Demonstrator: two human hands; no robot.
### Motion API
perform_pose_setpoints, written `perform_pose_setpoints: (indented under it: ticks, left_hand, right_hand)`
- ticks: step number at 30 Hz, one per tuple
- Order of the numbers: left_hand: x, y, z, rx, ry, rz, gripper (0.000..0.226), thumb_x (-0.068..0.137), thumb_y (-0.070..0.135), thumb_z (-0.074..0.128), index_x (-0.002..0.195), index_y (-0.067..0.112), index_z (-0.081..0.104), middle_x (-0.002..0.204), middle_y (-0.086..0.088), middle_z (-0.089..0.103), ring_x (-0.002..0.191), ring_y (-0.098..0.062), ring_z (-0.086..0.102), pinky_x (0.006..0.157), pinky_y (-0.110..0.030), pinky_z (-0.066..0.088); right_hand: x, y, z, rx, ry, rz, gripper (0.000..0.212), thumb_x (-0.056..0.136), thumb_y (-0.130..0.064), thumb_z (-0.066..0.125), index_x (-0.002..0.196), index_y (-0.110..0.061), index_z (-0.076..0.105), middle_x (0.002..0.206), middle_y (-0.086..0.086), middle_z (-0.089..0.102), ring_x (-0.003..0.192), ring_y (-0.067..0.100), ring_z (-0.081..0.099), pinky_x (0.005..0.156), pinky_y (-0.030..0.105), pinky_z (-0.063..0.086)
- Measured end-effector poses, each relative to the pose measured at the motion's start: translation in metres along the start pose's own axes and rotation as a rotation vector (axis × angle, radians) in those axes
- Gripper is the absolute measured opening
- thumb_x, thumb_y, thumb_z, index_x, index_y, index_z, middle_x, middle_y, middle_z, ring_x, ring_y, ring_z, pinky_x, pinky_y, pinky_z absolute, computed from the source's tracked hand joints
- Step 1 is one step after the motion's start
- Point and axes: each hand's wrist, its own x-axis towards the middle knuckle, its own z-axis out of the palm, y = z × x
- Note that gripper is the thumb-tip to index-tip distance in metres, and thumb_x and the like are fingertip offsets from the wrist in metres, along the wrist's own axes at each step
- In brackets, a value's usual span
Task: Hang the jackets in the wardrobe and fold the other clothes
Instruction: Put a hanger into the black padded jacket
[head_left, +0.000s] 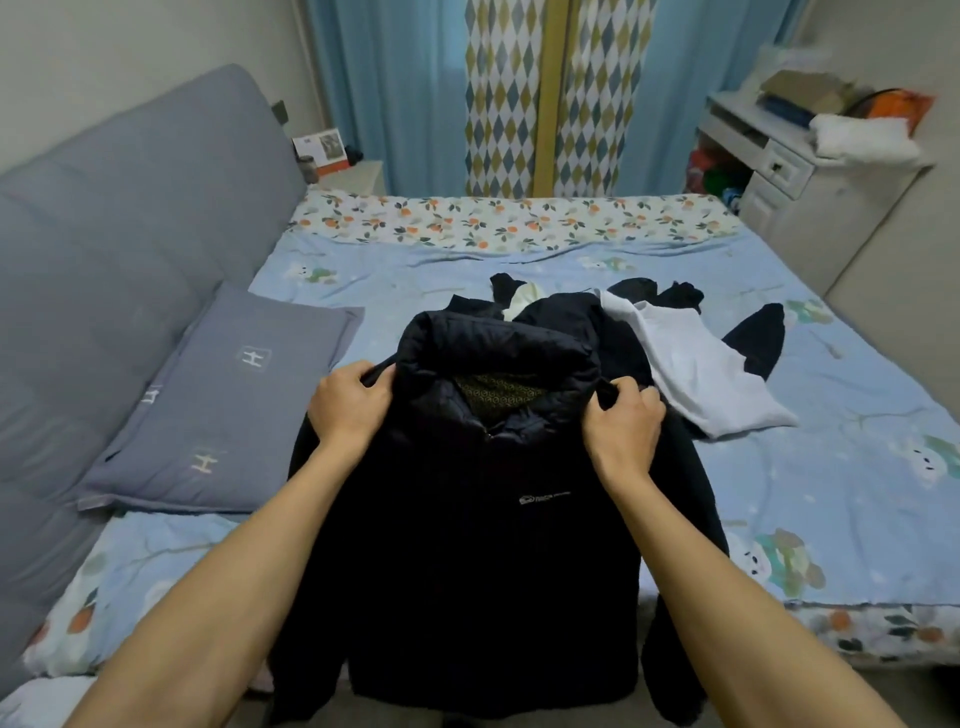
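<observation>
obs: dark padded jacket (483, 530) held up over the near edge of the bed (857, 499), front facing the person, collar upright, small pale logo on the chest. its hem hangs below the bed's near edge; one sleeve droops at the right side.

left hand (348, 402): fingers curled tight, pinching the jacket's shoulder just beside the collar. right hand (626, 415): same, curled round the fabric at the other shoulder. both hands closed on the jacket, none of it slack between them.

behind the jacket, toward the middle of the bed: a heap of dark clothes (597, 322), partly hidden by the raised collar, so i cannot tell how many pieces it holds. a white garment (696, 374) lies across the heap's right side, spreading toward the bed's right edge. a dark sleeve (758, 340) sticks out from under it. a scrap of pale cloth (519, 304) shows at the heap's far side.

surroundings: grey pillow (223, 405) at the bed's left edge, leaning against a grey padded headboard (119, 249). floral sheet band (519, 221) along the far edge. blue curtains (384, 88) with a diamond-pattern panel (550, 93) behind the bed. small bedside stand (353, 174) at the far left corner, with a box on it. white desk (779, 176) off the far right corner, piled with folded white cloth and bags.
</observation>
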Motion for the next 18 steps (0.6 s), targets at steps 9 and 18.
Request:
perform_pose_setpoints:
  ticks: [9, 18]
  left_hand:
    - [0.163, 0.005, 0.06, -0.03, -0.09, -0.08, 0.027, 0.089, 0.04, 0.063, 0.08, 0.016, 0.068, 0.068, 0.001, 0.063, 0.077, -0.031, 0.063, 0.059, -0.033, 0.046]
    - [0.188, -0.03, 0.141, -0.075, -0.686, -0.054, 0.051, 0.092, 0.019, 0.066, 0.141, 0.017, 0.052, 0.14, -0.007, 0.056, 0.127, -0.025, 0.054, 0.106, -0.033, 0.043]
  right_hand:
    - [0.123, -0.067, 0.096, 0.063, -0.094, 0.012, 0.039, 0.094, -0.025, 0.056, 0.13, -0.008, 0.051, 0.126, 0.014, 0.047, 0.122, 0.032, 0.045, 0.09, 0.032, 0.037]
    - [0.151, -0.024, 0.152, -0.173, -0.764, 0.096, 0.056, 0.092, -0.011, 0.055, 0.147, -0.009, 0.043, 0.147, 0.011, 0.049, 0.133, 0.028, 0.047, 0.109, 0.033, 0.039]
